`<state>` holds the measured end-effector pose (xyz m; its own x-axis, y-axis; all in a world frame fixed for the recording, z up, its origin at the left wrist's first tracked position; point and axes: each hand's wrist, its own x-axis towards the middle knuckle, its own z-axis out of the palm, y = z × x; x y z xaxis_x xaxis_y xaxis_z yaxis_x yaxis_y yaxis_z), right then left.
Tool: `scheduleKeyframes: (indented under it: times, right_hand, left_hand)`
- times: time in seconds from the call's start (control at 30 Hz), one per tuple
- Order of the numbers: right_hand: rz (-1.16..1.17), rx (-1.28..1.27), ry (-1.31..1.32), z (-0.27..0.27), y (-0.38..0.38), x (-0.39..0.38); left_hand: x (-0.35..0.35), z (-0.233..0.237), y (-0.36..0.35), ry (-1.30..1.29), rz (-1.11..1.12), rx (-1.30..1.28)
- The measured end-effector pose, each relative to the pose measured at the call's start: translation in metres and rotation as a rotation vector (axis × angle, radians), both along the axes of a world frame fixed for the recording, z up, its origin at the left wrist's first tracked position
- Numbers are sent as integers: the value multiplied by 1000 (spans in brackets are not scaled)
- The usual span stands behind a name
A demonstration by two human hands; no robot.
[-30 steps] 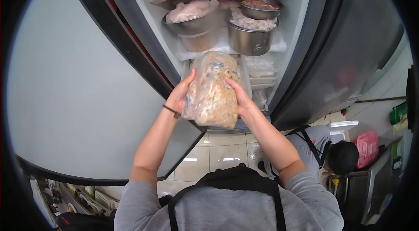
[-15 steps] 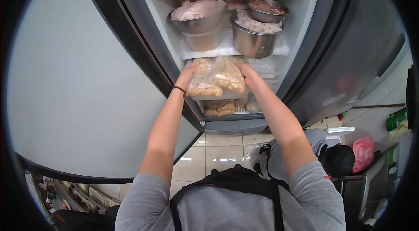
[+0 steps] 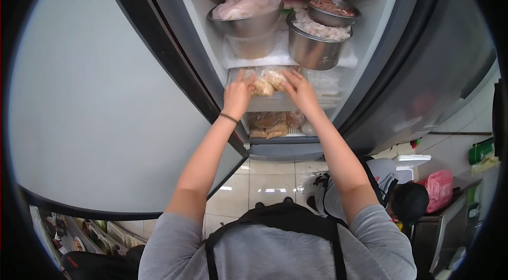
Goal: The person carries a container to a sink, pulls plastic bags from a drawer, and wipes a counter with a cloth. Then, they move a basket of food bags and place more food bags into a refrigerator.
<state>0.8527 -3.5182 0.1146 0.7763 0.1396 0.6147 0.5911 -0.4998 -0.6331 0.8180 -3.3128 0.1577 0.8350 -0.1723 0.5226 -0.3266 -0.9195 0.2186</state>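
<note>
Clear plastic bags of pale, crumbly food lie on a lower shelf of the refrigerator, pushed in under the shelf with the bowls. My left hand rests on the left side of the bags with its fingers stretched out. From the right, my right hand touches the other bag, fingers apart and pointing inward. Neither hand is wrapped round a bag. The backs of the bags are partly hidden by the fingers and the shelf above.
Above stand a metal bowl of pale food, a steel pot and a smaller bowl of meat. More bags lie below. The refrigerator door stands wide at left. A co-worker crouches at right near a pink bag.
The bags have moved deeper onto the shelf, away from me. My hands have gone from gripping their sides to lying on them with fingers stretched out.
</note>
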Motion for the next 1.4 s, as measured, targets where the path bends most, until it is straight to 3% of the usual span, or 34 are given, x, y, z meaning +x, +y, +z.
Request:
scheduleKeyframes:
  times: [0.03, 0.1, 0.2, 0.33, 0.43, 0.5, 0.6, 0.67, 0.73, 0.77, 0.83, 0.87, 0.93, 1.03, 1.07, 1.1, 1.13, 1.17, 1.23, 1.27, 1.3, 1.33, 1.4]
  right_hand:
    - [4, -3, 3, -5, 2, -4]
    - [-180, -258, -240, -12, 9, -7]
    - [-244, -366, -307, -4, 13, -7]
    - [-248, -490, -272, -3, 13, 11]
    - [-200, -567, -177, -3, 14, 9]
    - [-316, -654, -346, -15, 16, 10]
    - [-294, -690, -244, -13, 23, 0]
    - [-195, -712, -85, -8, 21, 17]
    - [-97, -739, 71, 1, 15, 42]
    - [-19, -788, 150, 7, 11, 53]
    - [62, -834, 224, 8, 9, 61]
    - [59, -787, 228, 3, 12, 64]
    - [60, -733, 220, 5, 12, 61]
    - [34, -718, 220, 21, 4, 39]
    - [52, -568, 178, 24, -3, 23]
    - [67, -416, 134, 20, -9, 9]
    - [98, -284, 39, 9, -17, -5]
    - [127, -154, -53, -5, -27, -23]
    - [140, -40, 135, -37, -53, -71]
    - [138, -17, 227, -70, -68, -89]
    - [132, 9, 320, -113, -82, -104]
    - [91, -107, 517, -151, -97, -125]
    - [43, -421, 781, -228, -129, -172]
  left_hand:
    - [11, 0, -2, -41, 13, 2]
    - [30, -5, -6, -67, 65, 8]
    - [42, -34, -5, -158, 117, 25]
    - [-2, -42, -17, -137, 221, 61]
    - [-31, -52, -25, -45, 145, -21]
    - [-29, -52, -27, -67, 145, 8]
    - [-7, -48, -18, -172, 73, 26]
    - [7, -34, -13, -91, 128, 206]
    - [14, -1, -16, 239, 188, 140]
    - [29, 4, -9, 251, 195, 136]
    - [51, 6, 9, 695, 281, -7]
    - [50, -14, 20, 695, 289, -12]
    - [50, -51, 38, 52, -53, 117]
    - [-31, -48, 26, -10, -19, -83]
    - [-57, -60, 35, 1, -37, -174]
    - [-88, -77, 46, 115, -132, -474]
    - [-129, -96, 52, 246, -65, -662]
    - [-173, -114, 68, 413, 77, -674]
    - [-259, -154, 100, 427, 332, -1159]
    - [-301, -176, 130, 353, 507, -1293]
    - [-342, -188, 160, 248, 833, -1337]
    - [-387, -217, 201, -139, 848, -1327]
    - [-447, -185, 259, -522, 1137, -1025]
